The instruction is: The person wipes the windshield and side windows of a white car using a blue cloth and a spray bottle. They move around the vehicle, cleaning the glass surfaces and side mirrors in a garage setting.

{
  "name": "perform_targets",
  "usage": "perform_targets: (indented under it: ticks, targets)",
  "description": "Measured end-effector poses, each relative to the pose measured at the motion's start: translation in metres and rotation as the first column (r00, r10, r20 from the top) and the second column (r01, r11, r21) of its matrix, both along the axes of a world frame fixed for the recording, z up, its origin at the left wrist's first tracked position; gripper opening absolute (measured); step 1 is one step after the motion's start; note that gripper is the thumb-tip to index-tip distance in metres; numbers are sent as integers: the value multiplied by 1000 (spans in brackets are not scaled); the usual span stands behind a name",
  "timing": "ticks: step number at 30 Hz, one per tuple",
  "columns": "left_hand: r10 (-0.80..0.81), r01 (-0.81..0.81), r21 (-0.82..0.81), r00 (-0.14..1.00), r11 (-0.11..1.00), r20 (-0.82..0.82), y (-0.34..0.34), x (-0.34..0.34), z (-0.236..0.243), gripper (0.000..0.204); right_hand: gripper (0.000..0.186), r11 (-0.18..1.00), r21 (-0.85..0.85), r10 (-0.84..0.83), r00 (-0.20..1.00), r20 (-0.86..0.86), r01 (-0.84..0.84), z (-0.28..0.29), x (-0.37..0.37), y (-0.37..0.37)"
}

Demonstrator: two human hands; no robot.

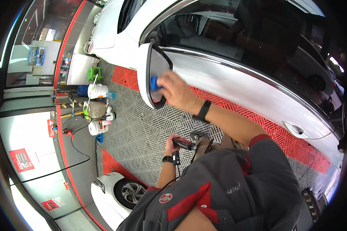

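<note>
My right hand (171,87) grips a small blue pad (155,82) against the glass of the side mirror (144,73) on a white car (223,81). Some of the pad is hidden behind my fingers, which are slightly blurred. Lower down, at waist height, my left hand (172,141) is closed on a dark, glossy object (185,145), whose kind I cannot make out. A small black device with a cord sits at my left wrist.
White buckets (96,91), containers, a green stool (94,72) and hoses stand along the wall at left. Red and grey grating (123,107) covers the floor. The front wheel (130,191) of another white car is at lower left.
</note>
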State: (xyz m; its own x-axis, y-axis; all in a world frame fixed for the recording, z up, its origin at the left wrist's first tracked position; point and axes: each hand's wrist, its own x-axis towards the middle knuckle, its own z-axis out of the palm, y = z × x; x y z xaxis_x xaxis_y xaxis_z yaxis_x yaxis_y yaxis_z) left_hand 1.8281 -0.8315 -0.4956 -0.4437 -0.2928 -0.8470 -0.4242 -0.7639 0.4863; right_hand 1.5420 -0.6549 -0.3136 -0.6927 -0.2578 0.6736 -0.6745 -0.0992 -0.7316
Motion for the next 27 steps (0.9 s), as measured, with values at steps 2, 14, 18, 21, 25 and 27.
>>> perform_targets:
  ticks: [2, 14, 18, 21, 25, 27]
  targets:
    - [0, 0, 15, 1000, 1000, -21, 1, -2, -1, 38, 31, 990, -96, -98, 995, 29, 100, 1, -43, -4]
    - [-59, 59, 25, 998, 998, 10, 13, -1, -12, 32, 26, 981, -84, -168, 981, 98, 177, 22, -9, -11]
    - [-47, 46, 41, 999, 998, 18, 15, -1, -14, 33, 29, 979, -56, -161, 914, 372, 195, 28, -35, -14]
    - [8, -12, 54, 997, 998, 78, 15, -4, -15, 34, 31, 997, -11, -63, 898, 436, 75, 24, 10, -18]
    - [-17, 10, 75, 995, 997, 94, 14, -10, -15, 36, 34, 1000, 27, -1, 891, 454, -12, 15, 38, -22]
    - [-40, 37, 55, 997, 998, 59, 13, -15, -14, 37, 36, 1000, 0, -12, 927, 376, 13, 12, 27, -25]
